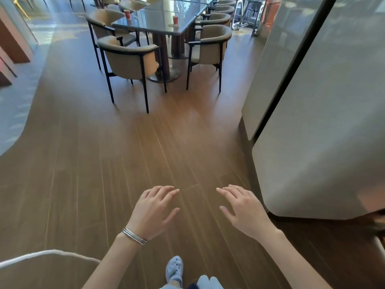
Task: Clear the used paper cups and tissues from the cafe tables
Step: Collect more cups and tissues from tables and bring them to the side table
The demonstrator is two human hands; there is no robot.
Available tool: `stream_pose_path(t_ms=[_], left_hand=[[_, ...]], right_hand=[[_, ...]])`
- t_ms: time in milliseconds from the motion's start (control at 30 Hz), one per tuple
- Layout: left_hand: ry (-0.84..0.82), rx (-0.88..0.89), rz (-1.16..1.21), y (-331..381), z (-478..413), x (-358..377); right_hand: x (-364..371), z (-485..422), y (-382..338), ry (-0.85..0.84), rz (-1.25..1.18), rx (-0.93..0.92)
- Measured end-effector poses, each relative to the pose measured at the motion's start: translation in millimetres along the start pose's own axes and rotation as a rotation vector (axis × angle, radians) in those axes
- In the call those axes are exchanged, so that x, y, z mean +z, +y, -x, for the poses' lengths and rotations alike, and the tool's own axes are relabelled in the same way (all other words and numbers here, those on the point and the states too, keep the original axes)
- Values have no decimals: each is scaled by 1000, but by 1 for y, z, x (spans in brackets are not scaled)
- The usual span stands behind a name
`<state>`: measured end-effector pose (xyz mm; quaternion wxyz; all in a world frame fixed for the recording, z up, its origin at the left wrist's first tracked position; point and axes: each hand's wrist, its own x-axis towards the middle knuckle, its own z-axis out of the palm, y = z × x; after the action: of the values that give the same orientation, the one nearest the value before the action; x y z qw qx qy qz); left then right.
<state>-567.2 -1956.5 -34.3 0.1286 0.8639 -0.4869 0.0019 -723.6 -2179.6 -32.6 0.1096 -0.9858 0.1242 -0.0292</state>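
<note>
A brown plank floor (104, 163) fills most of the view. A pale grey wall (323, 101) stands at the right. At the far end is a long table (158, 17) with a dark, glossy top. Tan chairs with black legs line both its long sides: one nearest on the left (129, 57), one nearest on the right (210, 44); the farther ones blur, so their count is unsure.

Near the camera, the left grip (154, 209) and right grip (243, 209) hover palm down over the floor, fingers loosely spread, released and holding nothing.

Two red paper cups stand upright on the table, well apart from the grips: the left cup (127, 13) by the left edge, the right cup (175, 20) by the near right edge. Any print on them is too small to read. Silver bangles (134, 236) circle the left wrist.
</note>
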Motion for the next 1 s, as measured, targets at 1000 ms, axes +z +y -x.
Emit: stream_pose_path(t_ms=[1000], left_hand=[[79,-75,17,-200,-504,-10]], right_hand=[[-73,-531,195,95,-17,-60]])
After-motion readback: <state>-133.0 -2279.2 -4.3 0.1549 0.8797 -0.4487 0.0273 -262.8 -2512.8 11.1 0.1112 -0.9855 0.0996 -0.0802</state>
